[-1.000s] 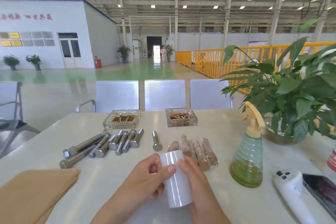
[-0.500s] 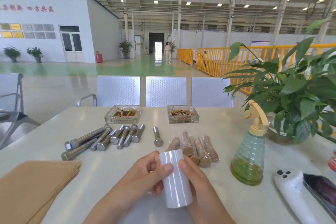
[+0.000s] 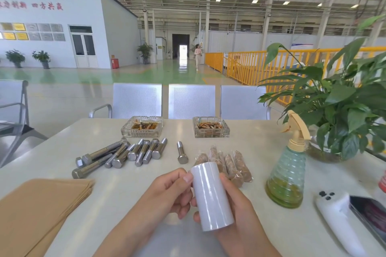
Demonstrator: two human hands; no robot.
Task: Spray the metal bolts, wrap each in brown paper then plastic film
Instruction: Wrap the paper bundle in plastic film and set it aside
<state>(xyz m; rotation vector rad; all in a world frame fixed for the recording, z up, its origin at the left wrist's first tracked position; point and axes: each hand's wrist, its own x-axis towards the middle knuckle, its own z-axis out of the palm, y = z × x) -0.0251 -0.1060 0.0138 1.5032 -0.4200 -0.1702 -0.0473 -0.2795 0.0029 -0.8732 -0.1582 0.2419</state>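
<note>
Both hands hold a white roll of plastic film upright above the near middle of the table. My left hand grips its left side, thumb tip on the upper edge. My right hand wraps the right side and back. Beyond it lie several wrapped bolts in brown paper and clear film. One bare bolt lies alone just left of them. A heap of bare metal bolts sits further left. A stack of brown paper sheets lies at the near left. The green spray bottle stands to the right.
Two glass ashtrays sit at the table's far side. A potted plant crowds the right. A white controller and a dark phone lie at the near right. Metal chairs stand behind the white table.
The view has tilted slightly; both hands keep hold of the film roll in about the same place, with its top leaning a little more to the left.
</note>
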